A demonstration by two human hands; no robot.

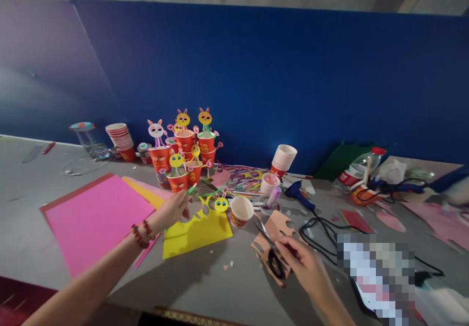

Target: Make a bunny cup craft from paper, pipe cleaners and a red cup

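Fingers pinched, my left hand [179, 207] holds a small green-and-white piece [192, 189] just in front of the red cups with paper animal figures [178, 178]. Below it lies a yellow paper sheet [200, 233] with cut edges. My right hand [293, 253] has its fingers closed at the black-handled scissors [275, 263], which rest over peach paper [279, 224] with holes cut in it. Between the hands stands an open paper cup [242, 211], with a round yellow face cutout [221, 204] beside it.
Pink sheets [100, 218] lie at left. Stacked cups [120, 140], many pens [244, 179] and a glue stick [274, 197] are farther back. A blue glue gun [299, 195] with black cable, a bottle [361, 167] and a pixelated area lie right.
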